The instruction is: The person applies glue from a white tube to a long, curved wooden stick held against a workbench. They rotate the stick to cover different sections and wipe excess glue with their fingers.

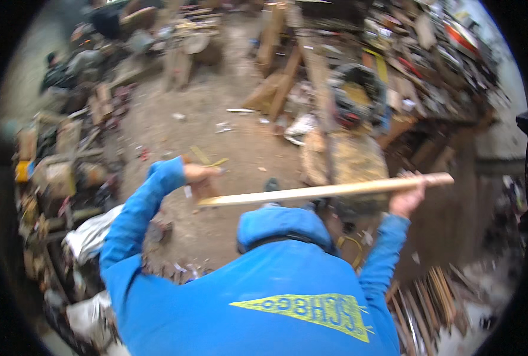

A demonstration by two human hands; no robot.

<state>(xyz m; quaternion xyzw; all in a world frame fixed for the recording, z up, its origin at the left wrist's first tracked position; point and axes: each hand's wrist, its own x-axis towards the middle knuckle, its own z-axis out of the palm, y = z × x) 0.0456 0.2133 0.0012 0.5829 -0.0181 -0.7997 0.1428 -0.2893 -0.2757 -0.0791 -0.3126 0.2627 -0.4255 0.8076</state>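
Observation:
A long, thin, pale wooden strip (329,190) stretches almost level across my front. My right hand (407,200) grips it from below near its right end, fingers wrapped round it. My left hand (201,173), at the end of a blue sleeve, hovers just above the strip's left end with its fingers curled. Blur hides whether it touches the strip or holds anything. My blue jacket with a yellow pennant patch (311,311) fills the lower middle.
A dirt floor (216,118) is strewn with wood scraps and chips. Planks and blocks (276,83) lean at the back. A cluttered bench (406,77) with tools runs along the right. Boxes and junk (56,172) pile up on the left, and thin slats (436,296) lie lower right.

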